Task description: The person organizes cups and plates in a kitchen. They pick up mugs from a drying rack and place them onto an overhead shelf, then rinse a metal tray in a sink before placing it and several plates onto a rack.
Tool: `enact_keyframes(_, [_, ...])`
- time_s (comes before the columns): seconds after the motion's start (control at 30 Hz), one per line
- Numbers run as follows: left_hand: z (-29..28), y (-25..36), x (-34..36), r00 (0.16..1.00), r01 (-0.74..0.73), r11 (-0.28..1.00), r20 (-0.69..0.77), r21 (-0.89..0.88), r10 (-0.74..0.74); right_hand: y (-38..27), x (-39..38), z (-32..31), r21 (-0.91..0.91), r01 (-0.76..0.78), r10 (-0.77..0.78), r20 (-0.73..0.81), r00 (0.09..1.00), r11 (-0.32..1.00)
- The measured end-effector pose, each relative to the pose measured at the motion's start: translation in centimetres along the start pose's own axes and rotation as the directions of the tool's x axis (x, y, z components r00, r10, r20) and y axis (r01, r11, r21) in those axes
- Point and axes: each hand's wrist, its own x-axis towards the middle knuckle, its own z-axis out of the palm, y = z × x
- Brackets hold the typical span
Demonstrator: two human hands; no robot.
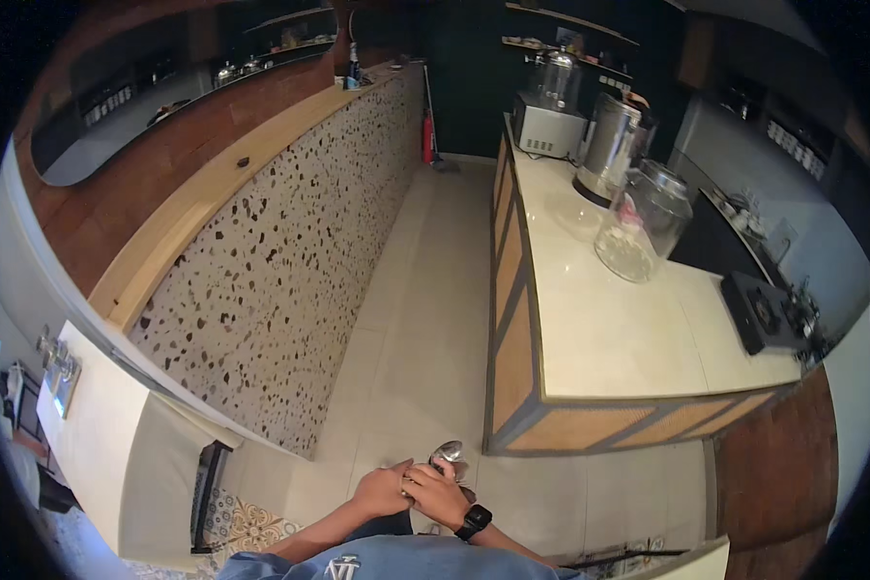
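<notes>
the left hand [385, 486] and right hand [437, 491] meet low in the view, in front of the person's blue shirt [406, 559]. the right grip looks closed, its fingers curled about a shiny metal piece [448, 451] whose rounded end juts just past them, over the floor [411, 290]; its lower part is hidden. the left grip is bent in against the right hand, and i cannot tell how far open it is or whether it has hold of anything. a black watch [474, 521] sits on the right wrist. ahead to the right, well apart from the hands, a pale-topped bench [609, 353] carries a clear glass jar [645, 227], a tall metal dispenser [606, 145] and a black stove [759, 314]; to the left runs a speckled low wall [271, 251] topped by a wooden ledge [188, 217]
</notes>
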Motion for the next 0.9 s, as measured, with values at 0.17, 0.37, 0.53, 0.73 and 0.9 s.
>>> enact_keyframes(0.17, [-3.7, -6.5, 13.6, 0.998, -0.023, 0.984, -0.064, -0.178, 0.012, 11.2, 11.1, 1.4, 0.092, 0.064, -0.072, 0.092, 0.993, 0.994])
enact_keyframes(0.37, [-9.4, -12.4, 30.8, 0.922, -0.355, 0.893, -0.259, -0.276, 0.287, 24.4, 25.9, -2.2, 0.314, -0.044, 0.028, 0.056, 0.998, 0.948])
enact_keyframes(0.53, [-21.8, -11.2, 46.3, 0.994, -0.104, 0.954, -0.071, -0.281, 0.088, 37.9, 35.8, -12.3, 0.151, -0.373, 0.376, 0.008, 0.927, 0.916])
enact_keyframes(0.73, [-33.7, -6.4, 64.1, 0.964, -0.247, 0.93, -0.163, -0.271, 0.209, 50.6, 40.7, -14.6, 0.888, -0.105, 0.855, -0.39, 0.343, 0.448])
enact_keyframes(0.9, [-36.9, -4.3, 79.0, 0.965, -0.258, 0.873, -0.155, -0.414, 0.211, 60.6, 49.8, -16.0, 0.988, 0.083, 0.81, 0.058, 0.583, -0.131])
